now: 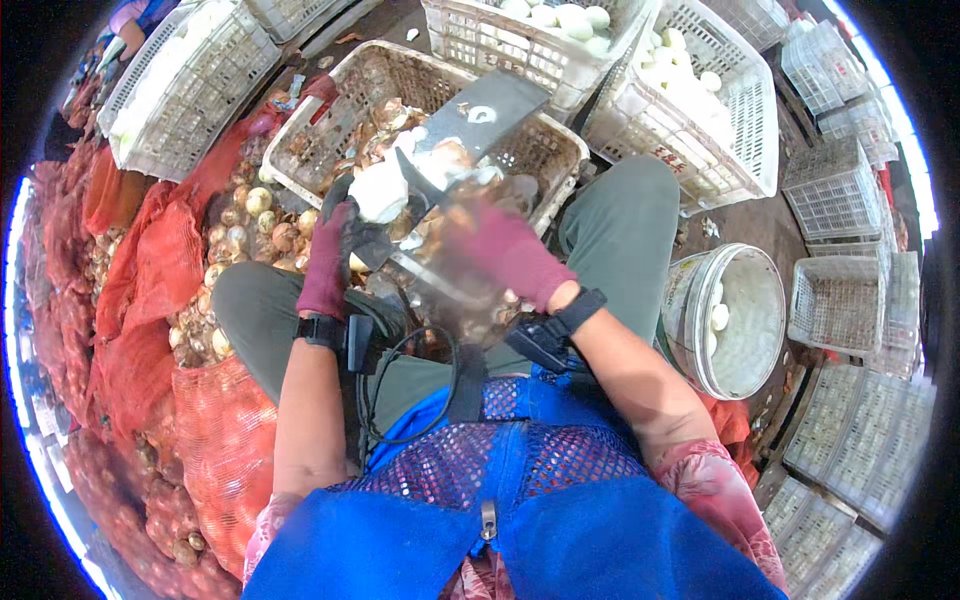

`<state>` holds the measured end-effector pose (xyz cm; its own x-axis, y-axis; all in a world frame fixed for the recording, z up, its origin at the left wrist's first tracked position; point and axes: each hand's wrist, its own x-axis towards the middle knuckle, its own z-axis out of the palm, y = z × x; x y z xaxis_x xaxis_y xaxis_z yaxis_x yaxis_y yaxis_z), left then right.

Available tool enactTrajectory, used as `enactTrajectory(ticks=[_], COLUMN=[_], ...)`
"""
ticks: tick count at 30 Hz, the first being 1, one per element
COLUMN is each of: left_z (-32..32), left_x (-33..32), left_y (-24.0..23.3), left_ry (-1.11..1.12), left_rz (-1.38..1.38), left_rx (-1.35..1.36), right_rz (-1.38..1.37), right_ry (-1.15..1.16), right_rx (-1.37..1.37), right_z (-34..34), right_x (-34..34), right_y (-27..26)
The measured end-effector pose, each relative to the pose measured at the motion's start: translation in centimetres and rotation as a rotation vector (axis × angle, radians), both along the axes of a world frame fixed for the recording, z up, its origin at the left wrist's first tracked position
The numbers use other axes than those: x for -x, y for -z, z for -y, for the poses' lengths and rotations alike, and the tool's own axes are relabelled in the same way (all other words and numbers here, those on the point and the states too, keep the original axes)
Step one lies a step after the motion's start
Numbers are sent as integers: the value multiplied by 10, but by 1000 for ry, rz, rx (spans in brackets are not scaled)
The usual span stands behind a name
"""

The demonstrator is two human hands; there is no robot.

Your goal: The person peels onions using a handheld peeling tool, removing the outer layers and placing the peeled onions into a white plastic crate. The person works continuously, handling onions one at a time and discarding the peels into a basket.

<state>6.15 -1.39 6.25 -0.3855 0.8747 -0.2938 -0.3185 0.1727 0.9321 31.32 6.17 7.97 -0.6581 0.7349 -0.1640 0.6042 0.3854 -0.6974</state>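
My left hand (334, 244), in a maroon glove with dark fingers, grips a peeled white onion (379, 193) above the near side of a dirty plastic crate (337, 82). Against the onion's right side is a dark knife blade (417, 180). My right hand (506, 255), also gloved in maroon, is blurred; the blade runs towards its fingers, but the grip itself is smeared. A dark board (487, 112) lies across the crate, with a white onion ring (481, 114) on it. Onion skins (394, 116) and white scraps lie in the crate.
Unpeeled onions (259, 200) spill from red mesh sacks (150, 262) at left. Crates of peeled onions (517, 45) (679, 97) stand beyond. On the right are a white bucket (742, 322) with a few peeled onions and stacked crates (832, 191). Another person's arm (131, 34) shows upper left.
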Motion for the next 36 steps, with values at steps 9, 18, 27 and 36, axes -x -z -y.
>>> enactTrajectory(ticks=[9, 18, 27, 36], left_z=[-7, -22, -19, -19], left_x=[-24, -7, -24, -23], left_y=[-24, 13, -19, -30], left_ry=[20, 63, 68, 108], left_rz=[-32, -557, -613, -619], left_rx=[58, 71, 181, 273], right_rz=[-139, -316, -98, 92], right_ry=[-119, -424, -459, -276], right_rx=[-68, -334, -69, 379], right_z=[7, 7, 5, 21], right_x=[-29, -43, -35, -21], right_y=[-67, -87, -36, -78])
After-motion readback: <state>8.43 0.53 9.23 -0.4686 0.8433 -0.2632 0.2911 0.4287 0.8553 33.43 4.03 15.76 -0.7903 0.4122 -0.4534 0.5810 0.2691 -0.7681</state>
